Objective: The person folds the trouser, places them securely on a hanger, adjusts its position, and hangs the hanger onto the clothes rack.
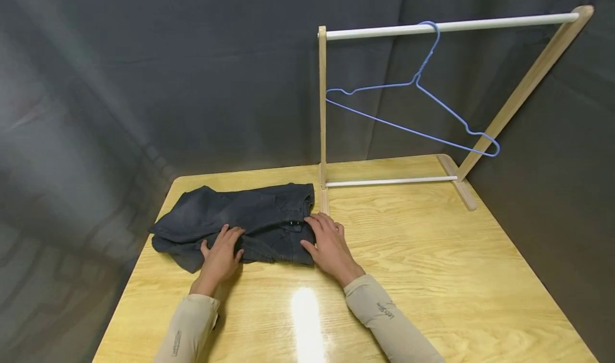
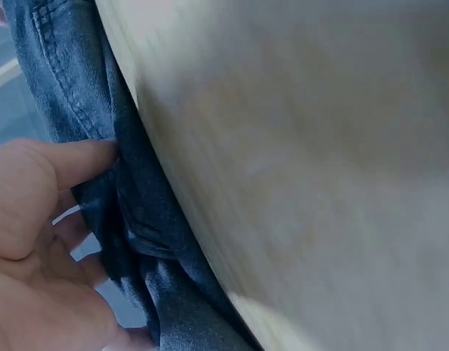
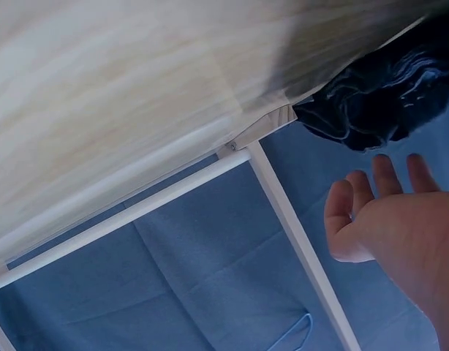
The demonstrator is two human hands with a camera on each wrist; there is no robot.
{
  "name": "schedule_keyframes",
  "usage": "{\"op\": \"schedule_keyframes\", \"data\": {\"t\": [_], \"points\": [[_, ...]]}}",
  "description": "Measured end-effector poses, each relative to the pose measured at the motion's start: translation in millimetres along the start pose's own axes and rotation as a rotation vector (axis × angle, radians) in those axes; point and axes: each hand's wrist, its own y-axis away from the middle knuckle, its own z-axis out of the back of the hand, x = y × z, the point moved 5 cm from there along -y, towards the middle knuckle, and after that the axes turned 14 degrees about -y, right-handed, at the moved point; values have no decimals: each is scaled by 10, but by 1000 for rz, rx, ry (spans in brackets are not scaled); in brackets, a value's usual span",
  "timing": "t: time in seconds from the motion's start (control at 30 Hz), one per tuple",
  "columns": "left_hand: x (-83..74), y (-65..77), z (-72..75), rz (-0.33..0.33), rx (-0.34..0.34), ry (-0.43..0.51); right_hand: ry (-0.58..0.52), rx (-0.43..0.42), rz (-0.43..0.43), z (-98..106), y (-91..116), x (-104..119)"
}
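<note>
Currently, dark pants (image 1: 259, 208) lie on the table (image 1: 408, 256), laid out but rumpled; smoothing looks unfinished. Your left hand (image 1: 221, 259) rests on them, unclenched; your right hand (image 1: 331, 245), relaxed, grips nothing at the waistband (image 1: 309, 200). Rightward, the hanger (image 1: 417, 77) is bare.

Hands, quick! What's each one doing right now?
Left hand: open, touching the pants.
Right hand: open, by the pants' waist end.
</note>
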Motion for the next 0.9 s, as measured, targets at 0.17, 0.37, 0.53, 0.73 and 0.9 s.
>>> {"op": "schedule_keyframes", "data": {"t": [0.17,0.37,0.53,0.73,0.9], "points": [[-49,118,-1,-12,-12,-21,14,-12,35,-5,7,0],[-61,201,2,-8,-49,-5,71,21,109,-53,-41,13],[-83,216,-25,-4,-53,6,110,48,133,-96,-95,-44],[-102,215,-32,-2,-53,7,136,57,161,-111,-206,-88],[-105,208,-16,0,-75,-6,157,79,192,-109,-295,-93]]}}
